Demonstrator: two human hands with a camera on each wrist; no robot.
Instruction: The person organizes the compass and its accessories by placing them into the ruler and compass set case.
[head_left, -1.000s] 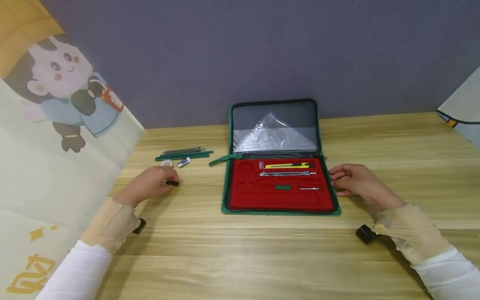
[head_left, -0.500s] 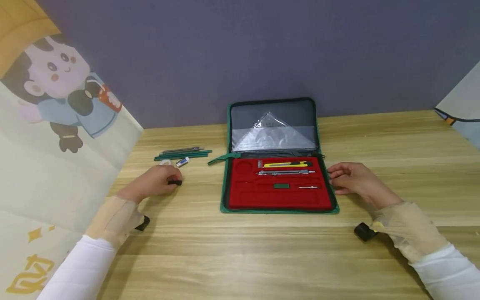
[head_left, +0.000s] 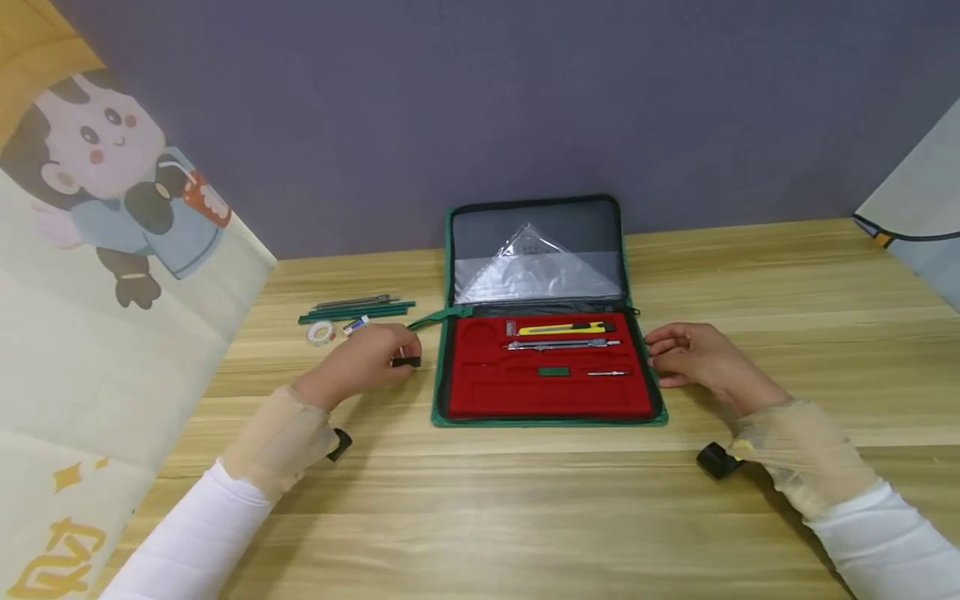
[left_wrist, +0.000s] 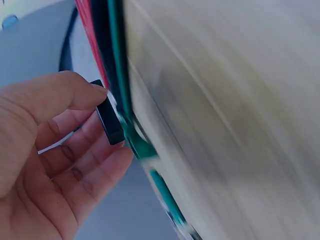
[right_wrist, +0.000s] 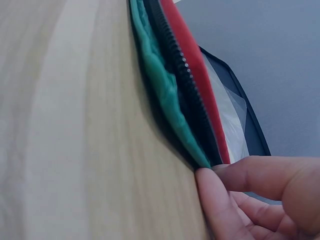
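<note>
Through the left hand I'm pinching a black block between thumb and fingers, holding it just left of the unfolded green case. Through the right hand I'm gripping the case's right edge between thumb and fingers, while green sticks, an eraser and a white ring are lying farther left

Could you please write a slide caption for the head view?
Left hand holding a small black block beside an open, red-lined case, with the right hand at the case's right edge.
</note>
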